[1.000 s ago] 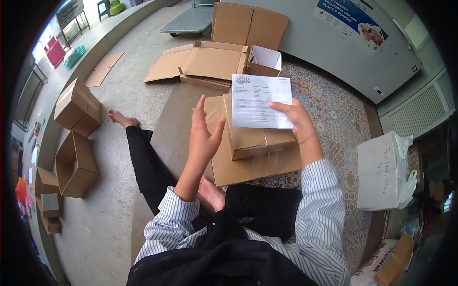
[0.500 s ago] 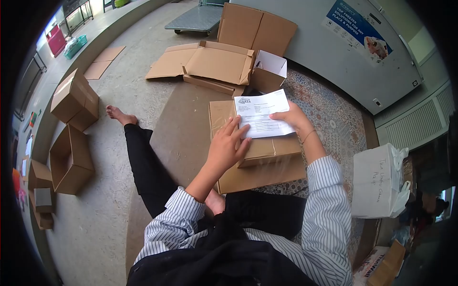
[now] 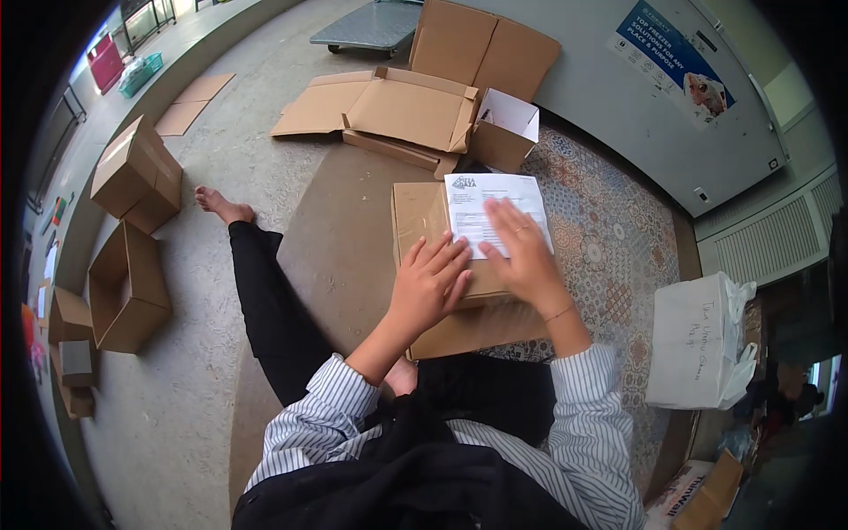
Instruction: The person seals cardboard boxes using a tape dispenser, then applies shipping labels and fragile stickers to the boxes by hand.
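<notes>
Head | left fingers [image 3: 444, 253] splayed, right fingers [image 3: 507, 223] outstretched, both unclenched | paper [image 3: 473, 212] atop carton [image 3: 419, 212]

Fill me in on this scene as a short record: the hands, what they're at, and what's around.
left hand: spread, fingertips at the paper's near left corner
right hand: open over the paper, blurred; contact unclear
paper: printed sheet, lying on a cardboard box
person's left side: open carton on the floor
person's right side: white box with handwriting
far side: flat trolley; poster about freezers
</notes>
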Available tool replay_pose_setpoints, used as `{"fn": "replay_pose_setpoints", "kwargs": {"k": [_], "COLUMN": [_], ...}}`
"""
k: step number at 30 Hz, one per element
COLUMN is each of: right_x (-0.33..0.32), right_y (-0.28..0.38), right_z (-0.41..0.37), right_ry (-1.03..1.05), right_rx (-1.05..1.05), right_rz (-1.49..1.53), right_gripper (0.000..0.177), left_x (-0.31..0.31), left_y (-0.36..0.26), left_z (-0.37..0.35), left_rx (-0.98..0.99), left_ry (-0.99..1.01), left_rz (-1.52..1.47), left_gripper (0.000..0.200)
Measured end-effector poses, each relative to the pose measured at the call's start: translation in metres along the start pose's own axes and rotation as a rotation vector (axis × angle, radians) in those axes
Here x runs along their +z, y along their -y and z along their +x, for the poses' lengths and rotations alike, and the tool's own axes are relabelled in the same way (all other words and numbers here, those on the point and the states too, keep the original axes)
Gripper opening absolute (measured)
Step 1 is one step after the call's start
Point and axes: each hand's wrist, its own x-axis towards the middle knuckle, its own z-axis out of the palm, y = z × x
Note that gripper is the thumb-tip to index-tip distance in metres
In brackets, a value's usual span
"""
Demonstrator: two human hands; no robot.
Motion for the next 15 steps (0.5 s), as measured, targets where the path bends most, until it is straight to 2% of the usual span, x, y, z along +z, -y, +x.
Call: {"fn": "replay_pose_setpoints", "kwargs": {"k": [2, 6, 9, 11, 14, 15], "right_x": [0.012, 0.007, -0.007, -0.014, -0.011, -0.003], "right_y": [0.012, 0.002, -0.024, -0.049, -0.045, -0.019], "right_z": [-0.013, -0.019, -0.018, -0.017, -0.012, -0.010], "right_ry": [0.265, 0.312, 0.348, 0.303, 0.229, 0.055], "right_rx": [-0.075, 0.074, 0.309, 0.480, 0.598, 0.332], "right_rz": [-0.090, -0.015, -0.093, -0.193, -0.322, -0.205], "right_gripper": [0.057, 0.055, 0.045, 0.046, 0.047, 0.049], "left_x": [0.000, -0.002, 0.000, 0.001, 0.003, 0.003], "left_y": [-0.002, -0.001, -0.001, -0.002, -0.002, -0.003], "left_z": [-0.002, -0.003, -0.002, -0.004, -0.005, -0.005], "left_rx": [-0.025, -0.045, -0.046, -0.057, -0.069, -0.075], "left_ry": [-0.018, -0.041, -0.049, -0.052, -0.079, -0.089], "left_rz": [-0.012, 0.009, 0.002, 0.005, -0.017, -0.025], "left_gripper": [0.026, 0.024, 0.023, 0.023, 0.022, 0.022]}}
